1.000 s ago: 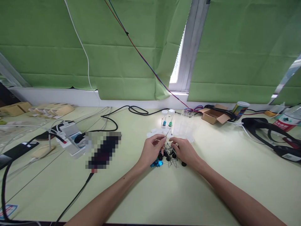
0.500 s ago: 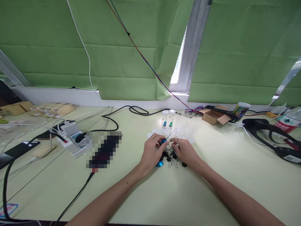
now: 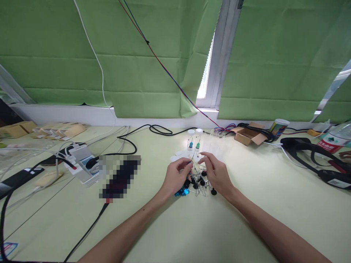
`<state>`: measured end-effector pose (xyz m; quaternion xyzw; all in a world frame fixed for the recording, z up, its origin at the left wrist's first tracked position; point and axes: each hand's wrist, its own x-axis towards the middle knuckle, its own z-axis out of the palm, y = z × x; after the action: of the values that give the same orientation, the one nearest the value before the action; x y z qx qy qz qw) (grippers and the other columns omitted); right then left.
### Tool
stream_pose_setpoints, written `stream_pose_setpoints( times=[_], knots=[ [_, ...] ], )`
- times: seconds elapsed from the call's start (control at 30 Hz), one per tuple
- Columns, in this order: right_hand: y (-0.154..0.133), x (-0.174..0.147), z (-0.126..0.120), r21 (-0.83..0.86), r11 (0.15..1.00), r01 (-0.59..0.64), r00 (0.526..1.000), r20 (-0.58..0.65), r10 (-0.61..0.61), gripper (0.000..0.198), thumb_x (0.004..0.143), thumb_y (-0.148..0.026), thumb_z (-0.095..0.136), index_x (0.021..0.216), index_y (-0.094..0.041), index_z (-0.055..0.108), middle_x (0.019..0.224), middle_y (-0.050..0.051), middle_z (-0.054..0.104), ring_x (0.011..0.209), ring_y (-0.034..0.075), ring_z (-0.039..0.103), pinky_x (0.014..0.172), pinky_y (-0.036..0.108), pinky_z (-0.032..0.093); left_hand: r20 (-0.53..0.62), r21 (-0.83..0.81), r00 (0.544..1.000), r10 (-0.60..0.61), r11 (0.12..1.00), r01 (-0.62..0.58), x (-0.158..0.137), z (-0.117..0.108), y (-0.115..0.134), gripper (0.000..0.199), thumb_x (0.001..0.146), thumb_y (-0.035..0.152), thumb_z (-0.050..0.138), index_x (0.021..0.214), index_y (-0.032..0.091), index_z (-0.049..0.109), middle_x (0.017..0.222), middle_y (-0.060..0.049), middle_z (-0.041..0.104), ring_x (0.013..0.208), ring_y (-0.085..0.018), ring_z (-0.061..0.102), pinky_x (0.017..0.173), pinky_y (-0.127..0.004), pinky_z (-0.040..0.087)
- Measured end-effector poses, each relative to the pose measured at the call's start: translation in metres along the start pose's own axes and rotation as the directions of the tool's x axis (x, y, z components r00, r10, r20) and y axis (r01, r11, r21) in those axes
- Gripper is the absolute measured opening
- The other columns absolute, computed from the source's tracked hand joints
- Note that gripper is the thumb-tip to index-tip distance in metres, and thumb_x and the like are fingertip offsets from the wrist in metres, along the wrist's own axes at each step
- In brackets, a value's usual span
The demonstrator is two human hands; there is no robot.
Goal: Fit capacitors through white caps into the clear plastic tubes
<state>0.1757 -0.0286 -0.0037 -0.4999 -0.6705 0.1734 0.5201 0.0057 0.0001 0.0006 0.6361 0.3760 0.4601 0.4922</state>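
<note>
Curtains [image 3: 131,80], big and green, hang over the window, maybe to keep strong sun off the work.

Next in size is the pale table [image 3: 159,226]. The space in front of the person is bare, which I think leaves room for both arms to reach in.

Off to the right sits a black headset [image 3: 325,175], well apart from the hands, so it should not get in the way.

Now the hands. The left hand [image 3: 177,177] is nearly closed, with thumb and finger pinched tight. The right hand [image 3: 218,173] is partly open. Its fingers curl toward the left one, and I see nothing in them. It is close enough to help, I guess.

A small brown box [image 3: 246,137] stands at the back, with black cable beside it.

Between and below the hands lies a heap of black knobs and metal bits [image 3: 195,185], near enough to grab without stretching.

Behind the heap stand two clear jars [image 3: 191,140] with white lids, side by side and upright, perhaps so they won't roll.

Shiny blue pieces [image 3: 183,191] lie at the heap's left edge, near the left hand.

Smallest is a thin wire [image 3: 193,156], tilted up from the left hand's pinch, maybe so its end can be seen.
</note>
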Motion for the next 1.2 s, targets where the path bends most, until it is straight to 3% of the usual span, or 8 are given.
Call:
stream_pose_setpoints(
  times=[0.23,0.5,0.67,0.9,1.03,1.2],
  knots=[
    [0.001,-0.001,0.002,0.169,0.985,0.023,0.999,-0.044,-0.016,0.032,0.097,-0.036,0.046,0.124,-0.019,0.05,0.085,0.001,0.06,0.047,0.008,0.05,0.046,0.022,0.045,0.095,0.047,0.995,-0.019,0.999,0.015,-0.007,0.004,0.008,0.028,0.084,0.042,0.062,0.092,0.018,0.073,0.071,-0.003,0.064,0.051,-0.012,0.054,0.054,-0.026,0.046],
    [-0.004,-0.001,0.0,0.064,0.996,0.068,0.985,-0.164,-0.057,0.017,0.096,-0.032,0.05,0.097,-0.02,0.061,0.072,0.001,0.063,0.053,0.011,0.059,0.049,0.023,0.049,0.174,0.058,0.985,-0.013,0.998,0.003,-0.009,0.004,0.003,0.031,0.086,0.043,0.059,0.098,0.018,0.073,0.079,-0.005,0.067,0.056,-0.015,0.058,0.06,-0.029,0.051],
    [-0.002,-0.002,0.002,0.016,0.996,0.083,0.974,-0.212,-0.078,0.018,0.096,-0.034,0.05,0.093,-0.02,0.062,0.068,0.0,0.061,0.05,0.011,0.055,0.044,0.022,0.045,0.149,0.139,0.987,0.057,0.987,-0.078,-0.011,0.005,0.005,0.026,0.087,0.04,0.06,0.099,0.021,0.072,0.093,-0.007,0.07,0.07,-0.018,0.063,0.064,-0.028,0.053],
    [0.0,-0.003,0.003,0.0,0.995,0.102,0.969,-0.227,-0.1,0.017,0.096,-0.031,0.051,0.092,-0.019,0.062,0.066,0.0,0.061,0.053,0.012,0.057,0.045,0.022,0.044,0.142,0.324,0.977,0.159,0.925,-0.197,-0.013,0.005,0.002,0.019,0.09,0.033,0.056,0.094,0.023,0.071,0.087,-0.005,0.07,0.074,-0.018,0.062,0.065,-0.027,0.05],
    [-0.002,-0.003,0.002,0.001,0.992,0.125,0.972,-0.202,-0.123,0.014,0.095,-0.029,0.051,0.092,-0.019,0.061,0.068,0.001,0.064,0.056,0.013,0.06,0.05,0.024,0.049,0.137,0.301,0.977,0.166,0.932,-0.201,-0.012,0.004,0.0,0.019,0.091,0.03,0.052,0.095,0.022,0.069,0.086,-0.005,0.07,0.067,-0.016,0.063,0.067,-0.027,0.05],
    [-0.005,-0.006,-0.002,0.032,0.981,0.191,0.975,-0.125,-0.186,0.012,0.093,-0.025,0.051,0.098,-0.019,0.061,0.068,0.001,0.064,0.057,0.014,0.061,0.054,0.026,0.051,0.113,0.261,0.982,0.152,0.949,-0.177,-0.009,0.002,0.0,0.02,0.092,0.03,0.052,0.095,0.02,0.069,0.092,-0.006,0.07,0.073,-0.018,0.067,0.07,-0.028,0.051]
  ],
)
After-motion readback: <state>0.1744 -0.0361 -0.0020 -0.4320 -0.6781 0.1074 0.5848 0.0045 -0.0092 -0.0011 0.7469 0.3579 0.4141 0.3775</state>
